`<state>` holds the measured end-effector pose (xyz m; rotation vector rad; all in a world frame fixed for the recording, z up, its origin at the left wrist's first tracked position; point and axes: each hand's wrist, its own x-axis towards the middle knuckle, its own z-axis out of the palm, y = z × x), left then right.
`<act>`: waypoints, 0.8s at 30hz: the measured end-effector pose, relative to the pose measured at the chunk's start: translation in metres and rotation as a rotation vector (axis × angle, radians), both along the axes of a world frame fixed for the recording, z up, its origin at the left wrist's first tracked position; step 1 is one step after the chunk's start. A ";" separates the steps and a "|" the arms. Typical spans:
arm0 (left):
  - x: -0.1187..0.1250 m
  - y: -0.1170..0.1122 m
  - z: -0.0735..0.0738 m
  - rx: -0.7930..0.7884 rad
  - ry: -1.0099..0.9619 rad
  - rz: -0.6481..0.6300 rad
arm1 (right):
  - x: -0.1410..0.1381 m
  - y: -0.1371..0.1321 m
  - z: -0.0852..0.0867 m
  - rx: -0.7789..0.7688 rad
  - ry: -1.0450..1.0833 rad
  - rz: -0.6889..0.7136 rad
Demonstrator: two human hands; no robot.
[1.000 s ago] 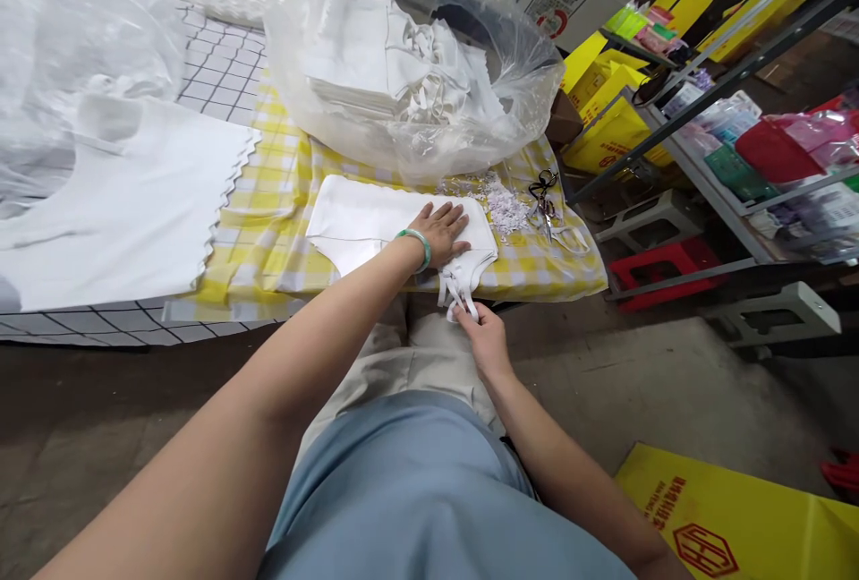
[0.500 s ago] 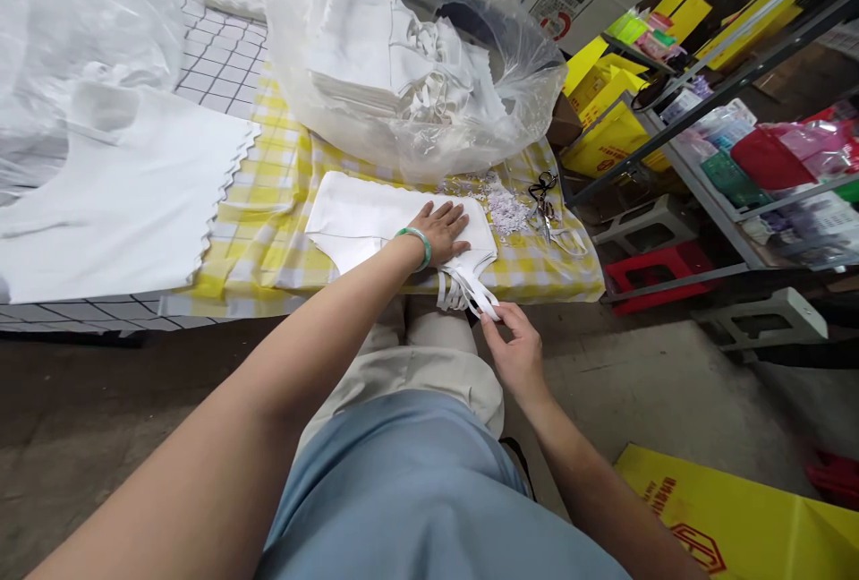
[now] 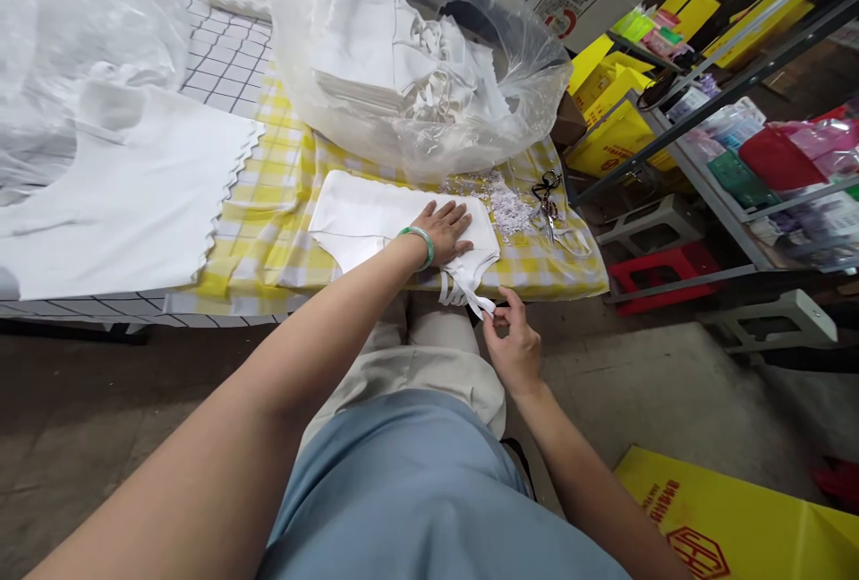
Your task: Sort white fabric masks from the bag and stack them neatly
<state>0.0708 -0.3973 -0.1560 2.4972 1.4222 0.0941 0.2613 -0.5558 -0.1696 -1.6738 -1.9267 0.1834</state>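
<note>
A stack of folded white garments (image 3: 376, 213), apparently sleeveless tops with thin straps, lies along the table's near edge. My left hand (image 3: 443, 231), with a green bangle at the wrist, presses flat on it, fingers spread. Over the edge hang several white straps (image 3: 478, 302). My right hand (image 3: 514, 343) pinches the end of one strap between thumb and fingertips, just off the table. Beyond the stack's right end are a heap of small white clippings (image 3: 508, 208) and a pair of dark-handled scissors (image 3: 547, 204).
Behind the stack stands a clear plastic bag (image 3: 429, 146) full of folded white garments. A larger white garment with a scalloped edge (image 3: 148, 195) is spread at left. A metal shelf (image 3: 711, 195) with packaged goods is at right, and a yellow bag (image 3: 752, 499) sits lower right.
My right fingers have shifted on the strap, and the strap loops look drawn together more narrowly. My left hand stays flat on the stack. The whole view has shifted slightly.
</note>
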 end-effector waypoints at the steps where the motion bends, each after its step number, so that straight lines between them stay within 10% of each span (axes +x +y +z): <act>1: 0.000 0.000 0.000 0.002 0.002 0.000 | 0.000 -0.001 -0.001 0.046 -0.046 0.008; 6: 0.001 0.000 0.000 0.006 0.005 0.000 | -0.002 -0.001 0.008 0.080 0.124 0.005; 18: 0.001 0.001 0.000 -0.009 0.011 0.006 | -0.016 0.000 0.035 -0.554 1.076 0.078; 24: 0.001 0.002 -0.001 -0.007 0.013 0.004 | -0.018 -0.010 0.022 -0.728 0.833 0.153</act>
